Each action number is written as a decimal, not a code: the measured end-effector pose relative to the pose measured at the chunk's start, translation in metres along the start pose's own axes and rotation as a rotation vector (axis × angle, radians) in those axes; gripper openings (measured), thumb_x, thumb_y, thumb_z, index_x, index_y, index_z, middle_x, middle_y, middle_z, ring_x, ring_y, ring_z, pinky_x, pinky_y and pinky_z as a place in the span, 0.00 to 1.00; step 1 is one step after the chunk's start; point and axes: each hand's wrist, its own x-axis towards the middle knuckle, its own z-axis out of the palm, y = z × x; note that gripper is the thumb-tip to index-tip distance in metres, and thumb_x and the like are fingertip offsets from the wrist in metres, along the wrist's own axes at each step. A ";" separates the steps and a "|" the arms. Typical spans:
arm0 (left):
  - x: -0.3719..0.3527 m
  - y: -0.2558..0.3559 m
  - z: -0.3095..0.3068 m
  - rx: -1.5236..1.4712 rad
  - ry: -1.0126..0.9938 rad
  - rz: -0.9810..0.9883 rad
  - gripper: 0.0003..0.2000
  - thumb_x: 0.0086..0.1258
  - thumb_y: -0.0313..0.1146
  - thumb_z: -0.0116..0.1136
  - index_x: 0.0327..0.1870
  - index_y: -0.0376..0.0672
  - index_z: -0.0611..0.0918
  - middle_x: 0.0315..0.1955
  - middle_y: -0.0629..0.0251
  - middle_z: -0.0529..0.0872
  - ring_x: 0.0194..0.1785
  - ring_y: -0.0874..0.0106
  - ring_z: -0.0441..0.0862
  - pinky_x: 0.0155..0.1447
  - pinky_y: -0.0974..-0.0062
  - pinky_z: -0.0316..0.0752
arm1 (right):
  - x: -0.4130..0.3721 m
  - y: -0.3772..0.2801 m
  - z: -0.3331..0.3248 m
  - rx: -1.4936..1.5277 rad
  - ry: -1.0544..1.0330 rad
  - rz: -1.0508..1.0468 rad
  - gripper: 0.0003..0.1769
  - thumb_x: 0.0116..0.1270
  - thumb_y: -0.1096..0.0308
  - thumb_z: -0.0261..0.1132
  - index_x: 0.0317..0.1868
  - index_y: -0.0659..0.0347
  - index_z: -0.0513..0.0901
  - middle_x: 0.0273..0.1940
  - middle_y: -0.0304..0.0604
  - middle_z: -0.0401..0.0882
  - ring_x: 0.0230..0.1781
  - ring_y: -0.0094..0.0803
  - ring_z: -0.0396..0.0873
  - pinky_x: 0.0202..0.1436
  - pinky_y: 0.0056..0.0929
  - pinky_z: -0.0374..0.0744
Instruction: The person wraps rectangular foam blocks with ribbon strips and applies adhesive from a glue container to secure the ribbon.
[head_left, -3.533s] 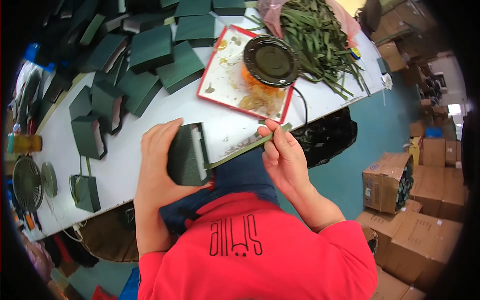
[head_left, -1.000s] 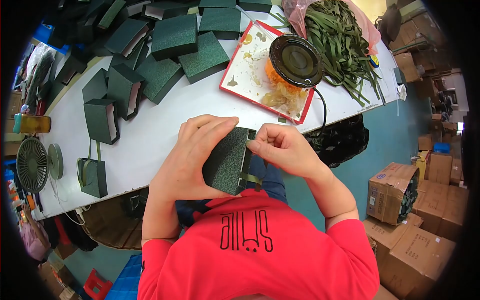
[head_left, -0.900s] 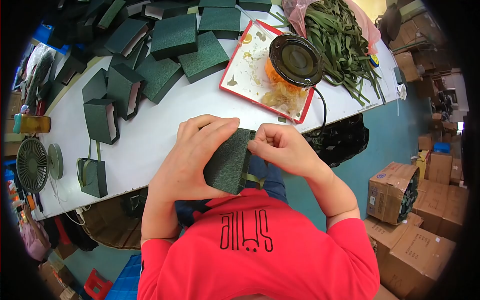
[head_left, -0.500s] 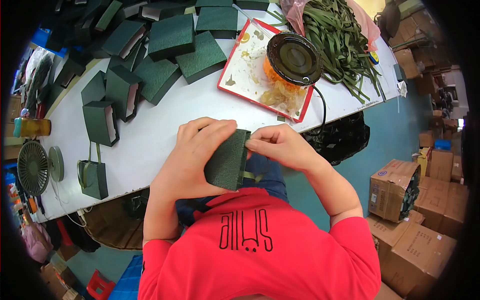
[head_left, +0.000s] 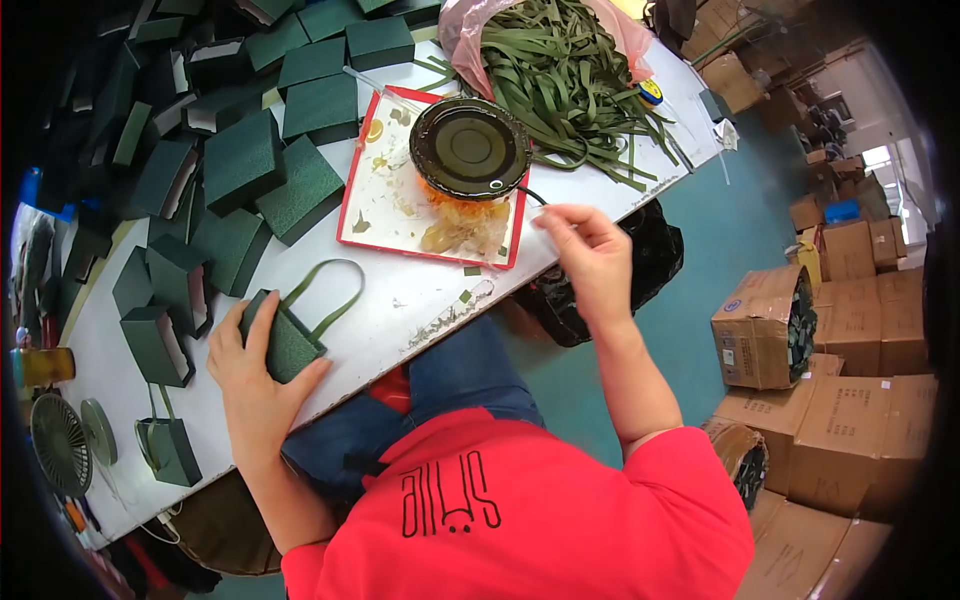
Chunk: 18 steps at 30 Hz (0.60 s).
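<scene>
My left hand (head_left: 252, 377) grips a dark green box (head_left: 283, 337) that lies on the white table (head_left: 400, 300) near its front edge. A green ribbon loop (head_left: 325, 295) sticks out of the box toward the middle of the table. My right hand (head_left: 590, 255) hovers over the table edge, just right of the red-rimmed tray (head_left: 385, 205). Its fingers are loosely curled and hold nothing that I can see. On the tray stands a round black glue pot (head_left: 468, 150) with orange residue beneath it.
A heap of green ribbon strips (head_left: 560, 75) lies at the far right of the table. Several green boxes (head_left: 240, 170) crowd the left and back. A small fan (head_left: 60, 445) sits at the left end. Cardboard cartons (head_left: 830, 350) stand on the floor to the right.
Both hands held the box together over my lap. Now my left hand has set it on the table to the left, and my right hand has let go and moved toward the tray.
</scene>
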 end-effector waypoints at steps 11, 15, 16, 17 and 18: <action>-0.009 -0.048 -0.006 -0.503 -0.014 -0.521 0.12 0.70 0.31 0.63 0.49 0.35 0.80 0.56 0.51 0.81 0.60 0.61 0.79 0.62 0.66 0.70 | 0.083 0.039 -0.051 -0.461 0.278 -0.231 0.09 0.71 0.69 0.69 0.47 0.64 0.87 0.39 0.32 0.86 0.32 0.14 0.75 0.36 0.16 0.73; -0.016 -0.059 -0.004 -0.518 0.327 -0.074 0.11 0.62 0.24 0.66 0.28 0.37 0.73 0.66 0.51 0.75 0.72 0.55 0.71 0.72 0.60 0.63 | 0.102 0.031 -0.035 -0.568 0.234 -0.461 0.08 0.68 0.71 0.70 0.45 0.63 0.88 0.37 0.37 0.83 0.24 0.19 0.70 0.31 0.22 0.71; -0.016 -0.053 -0.008 -0.531 0.412 0.043 0.14 0.60 0.23 0.67 0.24 0.38 0.70 0.68 0.51 0.74 0.75 0.52 0.68 0.75 0.58 0.60 | 0.106 0.024 -0.029 -0.601 0.221 -0.512 0.08 0.66 0.72 0.71 0.44 0.63 0.87 0.37 0.40 0.83 0.23 0.22 0.70 0.30 0.24 0.72; -0.011 -0.044 -0.013 -0.369 0.462 0.134 0.18 0.55 0.20 0.65 0.20 0.40 0.64 0.68 0.49 0.74 0.76 0.47 0.65 0.77 0.52 0.56 | 0.111 0.020 -0.023 -0.602 0.206 -0.497 0.08 0.66 0.71 0.71 0.44 0.63 0.87 0.37 0.42 0.83 0.23 0.25 0.72 0.31 0.26 0.73; -0.007 -0.037 -0.018 -0.288 0.429 0.184 0.18 0.54 0.19 0.65 0.20 0.40 0.64 0.69 0.48 0.74 0.77 0.46 0.65 0.77 0.51 0.56 | 0.116 0.017 -0.018 -0.608 0.217 -0.489 0.09 0.66 0.70 0.70 0.45 0.63 0.87 0.37 0.42 0.83 0.24 0.25 0.73 0.31 0.26 0.73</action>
